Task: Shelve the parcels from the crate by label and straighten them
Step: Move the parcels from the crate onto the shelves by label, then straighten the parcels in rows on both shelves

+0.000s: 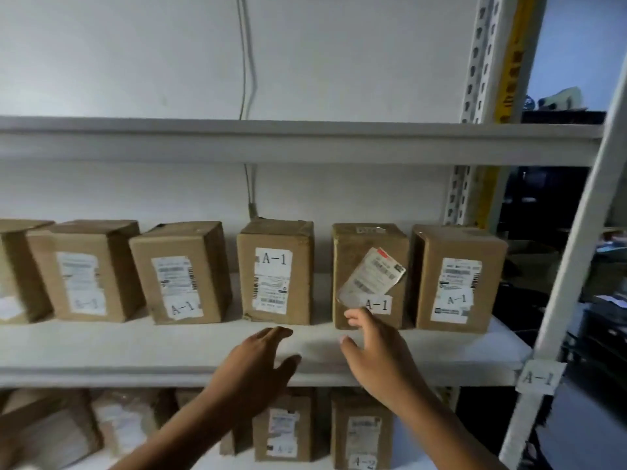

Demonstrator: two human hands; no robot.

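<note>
Several brown cardboard parcels marked A-1 stand in a row on the middle white shelf (135, 347). One A-1 parcel (275, 276) stands at the centre, and a second parcel (351, 262) to its right carries a peeling label. My left hand (261, 359) hovers open over the shelf board just in front of the centre parcel, holding nothing. My right hand (373, 347) is open too, its fingertips at the lower front edge of the peeling-label parcel. The crate is out of view.
A third A-1 parcel (458, 283) stands at the row's right end near the rack post (573, 266), which carries an A-1 tag (539, 378). Parcels marked A-2 (283, 429) fill the shelf below. The upper shelf (271, 144) shows no parcels.
</note>
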